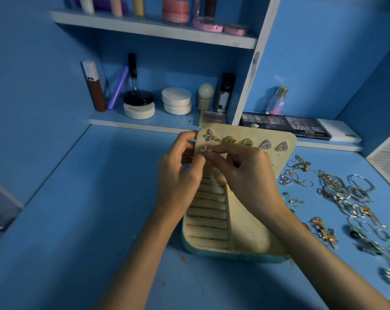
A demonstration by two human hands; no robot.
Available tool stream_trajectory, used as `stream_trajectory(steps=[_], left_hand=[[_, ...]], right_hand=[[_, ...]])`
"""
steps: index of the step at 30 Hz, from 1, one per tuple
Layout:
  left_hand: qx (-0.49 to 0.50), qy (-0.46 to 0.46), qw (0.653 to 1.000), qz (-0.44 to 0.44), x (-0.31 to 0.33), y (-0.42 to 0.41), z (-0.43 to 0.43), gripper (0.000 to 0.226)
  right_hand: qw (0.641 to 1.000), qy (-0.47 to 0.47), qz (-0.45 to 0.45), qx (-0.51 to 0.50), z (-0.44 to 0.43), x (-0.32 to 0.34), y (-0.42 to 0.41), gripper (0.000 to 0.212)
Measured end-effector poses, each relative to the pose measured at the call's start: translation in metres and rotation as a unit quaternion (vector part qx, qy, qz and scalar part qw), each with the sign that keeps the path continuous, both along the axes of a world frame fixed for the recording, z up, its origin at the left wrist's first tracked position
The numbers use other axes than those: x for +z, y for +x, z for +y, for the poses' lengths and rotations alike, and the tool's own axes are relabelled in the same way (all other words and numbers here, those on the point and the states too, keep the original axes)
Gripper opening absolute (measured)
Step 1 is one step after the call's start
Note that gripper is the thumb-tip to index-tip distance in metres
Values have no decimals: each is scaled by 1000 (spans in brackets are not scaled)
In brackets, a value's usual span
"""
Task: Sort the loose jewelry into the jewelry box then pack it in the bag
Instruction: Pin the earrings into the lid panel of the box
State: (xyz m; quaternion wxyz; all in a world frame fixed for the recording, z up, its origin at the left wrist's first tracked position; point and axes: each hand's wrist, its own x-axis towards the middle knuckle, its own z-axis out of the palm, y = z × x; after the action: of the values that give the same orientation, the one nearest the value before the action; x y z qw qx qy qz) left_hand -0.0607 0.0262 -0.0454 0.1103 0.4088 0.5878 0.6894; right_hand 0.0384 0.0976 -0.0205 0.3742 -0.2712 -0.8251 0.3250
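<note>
The open jewelry box (234, 250) sits on the blue table (77, 220), its long axis running near to far and its clasp edge nearest the person. Its earring panel (281, 159) stands at the far end, facing the person, with five studs in a left-to-right row. The left hand (180, 173) grips the panel's left edge with curled fingers. The right hand (245, 173) pinches a stud earring (204, 150) between thumb and forefinger against the panel's left side. Loose jewelry (346, 198) crowds the table to the right, bare table lies to the left, and a shelf (145, 123) sits just beyond.
</note>
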Motion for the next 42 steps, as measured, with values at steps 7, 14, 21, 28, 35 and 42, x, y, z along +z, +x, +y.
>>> stream_trajectory(steps=[7, 14, 21, 28, 35, 42], left_hand=[[4, 8, 1000, 22, 0, 1, -1, 17], [19, -6, 999, 50, -4, -1, 0, 13], [50, -17, 996, 71, -7, -1, 3, 11], [57, -21, 995, 74, -7, -1, 3, 9], [52, -22, 996, 62, -6, 0, 2, 8], [49, -15, 997, 62, -8, -2, 4, 9]], right_hand=[[998, 31, -11, -46, -2, 1, 0, 7], [992, 96, -27, -81, -8, 0, 6, 16], [980, 111, -159, 41, 1, 7, 40, 17], [889, 34, -426, 166, 55, 44, 88, 19], [857, 92, -503, 59, 95, 41, 120, 18], [837, 91, -538, 52, 96, 25, 128, 18]])
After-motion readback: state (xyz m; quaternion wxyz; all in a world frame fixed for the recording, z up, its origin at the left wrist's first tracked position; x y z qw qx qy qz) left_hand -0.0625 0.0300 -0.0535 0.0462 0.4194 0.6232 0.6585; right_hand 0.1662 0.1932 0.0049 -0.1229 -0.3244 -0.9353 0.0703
